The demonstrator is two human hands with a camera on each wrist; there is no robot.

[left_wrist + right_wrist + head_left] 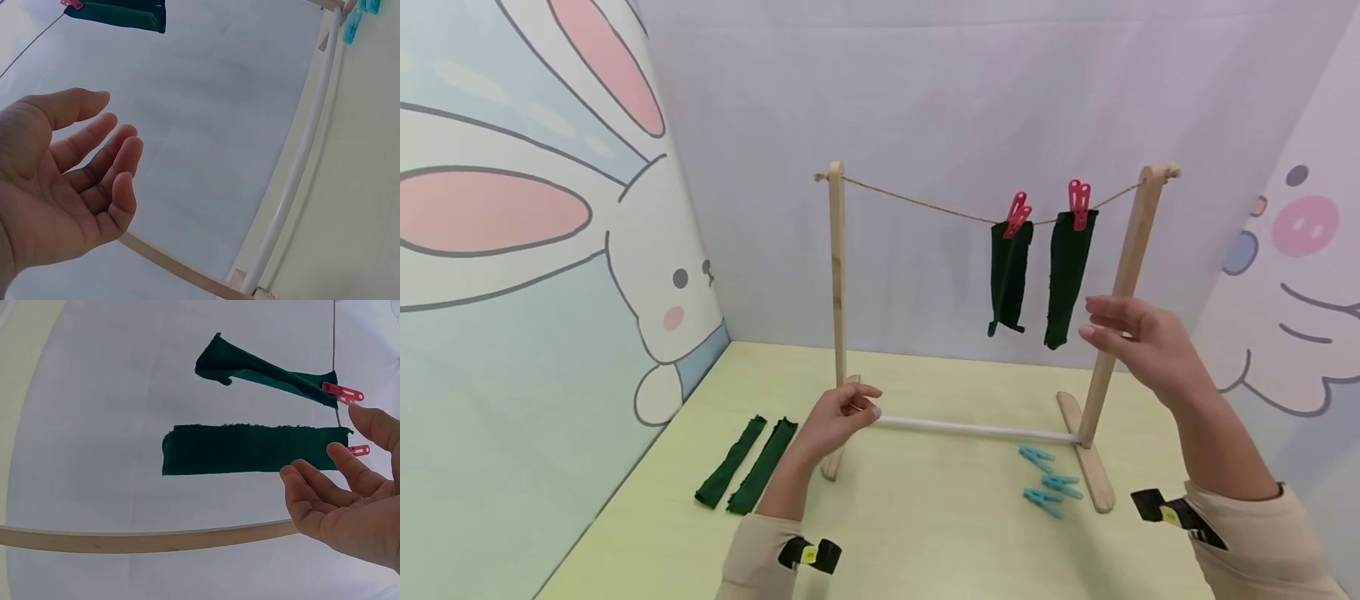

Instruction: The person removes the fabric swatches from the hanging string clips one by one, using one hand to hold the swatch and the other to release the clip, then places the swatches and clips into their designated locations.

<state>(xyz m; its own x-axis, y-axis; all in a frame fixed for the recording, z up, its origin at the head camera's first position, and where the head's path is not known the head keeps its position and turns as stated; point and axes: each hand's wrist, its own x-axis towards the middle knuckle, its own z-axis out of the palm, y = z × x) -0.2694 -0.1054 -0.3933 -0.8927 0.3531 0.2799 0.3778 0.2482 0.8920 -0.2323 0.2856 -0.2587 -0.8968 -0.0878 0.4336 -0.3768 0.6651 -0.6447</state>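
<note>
– Two green cloths (1070, 279) hang where?
– Pegged by red clips (1080, 220) to the string (925, 203), near the right hand (1152, 350).
– How's each grip?
– Both released; the left hand (833, 423) hovers by the left post (837, 275).

Matt green cloth strips (1071, 279), edges frayed; smooth red plastic pegs (1080, 206); rough twine (917, 202); smooth wooden posts (838, 275).

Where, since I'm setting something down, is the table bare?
In front of the white rod, between the rack's left foot and the blue clips; also behind the rod, before the backdrop. Crowded: around the clips near the right foot, and around two green cloths beside the left forearm.
</note>
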